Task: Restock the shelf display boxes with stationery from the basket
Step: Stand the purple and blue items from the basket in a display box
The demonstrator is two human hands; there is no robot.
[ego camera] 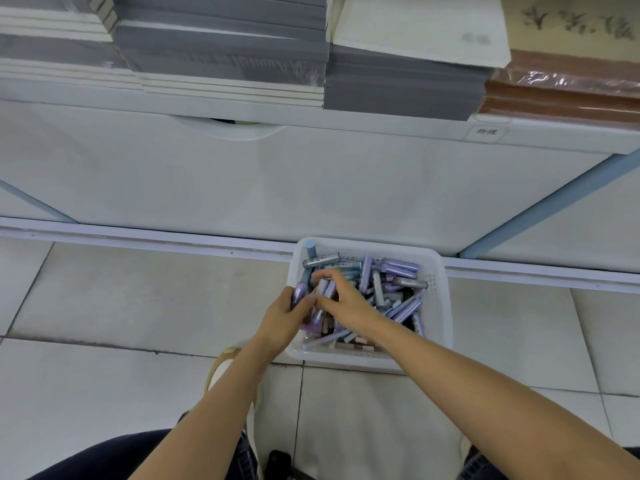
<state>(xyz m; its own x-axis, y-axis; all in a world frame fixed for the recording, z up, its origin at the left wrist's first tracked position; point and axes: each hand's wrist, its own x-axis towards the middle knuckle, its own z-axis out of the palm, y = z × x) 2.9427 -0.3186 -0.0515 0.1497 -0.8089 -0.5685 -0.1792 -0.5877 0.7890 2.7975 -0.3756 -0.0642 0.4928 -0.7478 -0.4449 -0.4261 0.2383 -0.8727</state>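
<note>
**Both hands in the stationery basket, floor below the shelf**

Head view, looking down.

- White plastic basket (pixel 440 308) sits on the tiled floor (pixel 145 299), lower centre-right of the frame, its far rim right against the base rail of the shelf unit (pixel 311 181).
- The basket holds a loose heap of stationery tubes (pixel 398 268): lilac, pale blue and grey, with a few pinkish ones near the bottom edge. They lie crossed at all angles. One blue-capped tube stands nearly upright in the far left corner.
- Left hand (pixel 287 315) is at the basket's left wall, fingers wrapped round a bunch of lilac tubes (pixel 300 292) that stick out above the fist.
- Right hand (pixel 341 299) reaches in just beside it, almost touching. Its forefinger and thumb are curled and pinch a grey-lilac tube (pixel 322 288) at the top of the heap; the other fingers are hidden under the hand.
- Upper frame: the shelf top carries stacks of notebooks (pixel 221 53) in grey, white and, at the far right, brown under clear wrap. A small label (pixel 486 132) sits on the shelf edge at upper right; its writing is too blurred to read.
- Lower frame: a light shoe (pixel 221 365) shows beside the left forearm, dark trousers (pixel 121 455) at the bottom left.
</note>
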